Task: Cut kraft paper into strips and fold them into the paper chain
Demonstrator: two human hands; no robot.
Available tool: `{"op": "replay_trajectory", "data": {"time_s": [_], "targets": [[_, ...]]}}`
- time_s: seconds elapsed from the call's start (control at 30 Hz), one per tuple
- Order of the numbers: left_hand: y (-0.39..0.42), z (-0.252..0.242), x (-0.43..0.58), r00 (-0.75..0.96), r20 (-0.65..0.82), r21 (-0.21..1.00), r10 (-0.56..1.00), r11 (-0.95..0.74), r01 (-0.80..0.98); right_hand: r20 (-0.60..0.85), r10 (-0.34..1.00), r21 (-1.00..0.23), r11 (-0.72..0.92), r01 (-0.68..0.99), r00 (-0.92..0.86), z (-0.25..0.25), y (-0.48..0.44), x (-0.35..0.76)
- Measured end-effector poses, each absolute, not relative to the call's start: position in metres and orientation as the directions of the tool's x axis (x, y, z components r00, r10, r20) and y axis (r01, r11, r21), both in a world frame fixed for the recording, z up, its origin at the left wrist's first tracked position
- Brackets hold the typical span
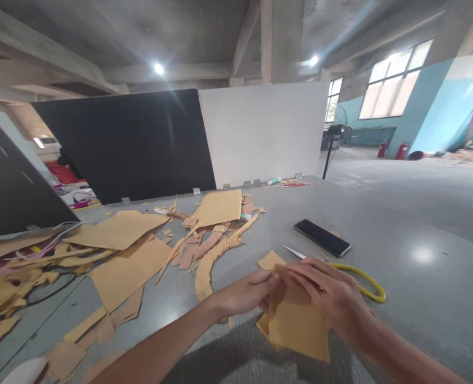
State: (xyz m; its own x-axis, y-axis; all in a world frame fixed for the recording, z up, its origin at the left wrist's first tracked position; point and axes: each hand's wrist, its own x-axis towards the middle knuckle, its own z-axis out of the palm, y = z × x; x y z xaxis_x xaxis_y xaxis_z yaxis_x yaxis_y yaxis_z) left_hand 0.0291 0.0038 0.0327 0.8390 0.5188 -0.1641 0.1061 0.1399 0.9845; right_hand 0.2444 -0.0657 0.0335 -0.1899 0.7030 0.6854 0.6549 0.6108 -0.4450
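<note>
My left hand (250,293) pinches the upper left edge of a piece of brown cardboard (298,325) between thumb and fingers. On the same piece's top edge, my right hand (332,285) is closed from the other side. A small brown scrap (271,260) shows just beyond my fingertips, and another brown bit sticks out under the cardboard. Scissors with a yellow handle (374,290) lie behind my right hand, which hides their middle; the blade tip points left. A curved, ridged strip built of brown pieces (206,266) lies left of my left hand.
A black phone (322,237) lies beyond the scissors. Brown sheets (130,266) and many scraps cover the table's left side. At the back, black (140,146) and white (264,136) panels stand upright, with a glue tube (273,181) and pencils (296,184) by the white one.
</note>
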Motion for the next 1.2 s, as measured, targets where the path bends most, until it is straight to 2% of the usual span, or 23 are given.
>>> {"op": "replay_trajectory", "data": {"time_s": [0.17,0.3,0.47,0.6,0.77,0.83,0.9,1.0,1.2], "targets": [[-0.002,0.032,0.035,0.836,-0.140,0.984,0.531,0.170,0.057,0.663,0.728,-0.447,0.570,0.690,-0.172,0.036,-0.067,0.245],[-0.003,0.019,0.043,0.750,-0.116,0.974,0.651,0.222,-0.043,0.639,0.768,-0.467,0.434,0.770,-0.044,0.036,-0.064,0.244],[-0.006,0.000,0.051,0.670,-0.118,0.954,0.733,0.271,-0.128,0.629,0.777,-0.486,0.416,0.769,-0.023,0.033,-0.064,0.240],[-0.009,0.003,0.052,0.672,-0.081,0.962,0.736,0.233,-0.139,0.631,0.774,-0.489,0.356,0.796,0.042,0.027,-0.067,0.236],[-0.015,0.022,0.051,0.747,-0.002,0.990,0.665,0.109,-0.094,0.660,0.743,-0.487,0.310,0.816,0.111,0.022,-0.072,0.232],[-0.016,0.026,0.051,0.753,0.019,0.996,0.658,0.051,-0.069,0.659,0.744,-0.489,0.313,0.814,0.110,0.022,-0.073,0.230],[-0.015,0.027,0.050,0.700,0.015,0.999,0.714,0.018,-0.039,0.644,0.760,-0.490,0.319,0.811,0.090,0.021,-0.073,0.230],[-0.012,0.019,0.050,0.596,0.003,1.000,0.803,0.015,-0.026,0.626,0.779,-0.475,0.351,0.807,0.030,0.019,-0.071,0.231],[-0.014,-0.002,0.051,0.523,-0.018,0.999,0.852,0.037,-0.026,0.621,0.783,-0.441,0.381,0.812,-0.030,0.015,-0.069,0.231]]}}
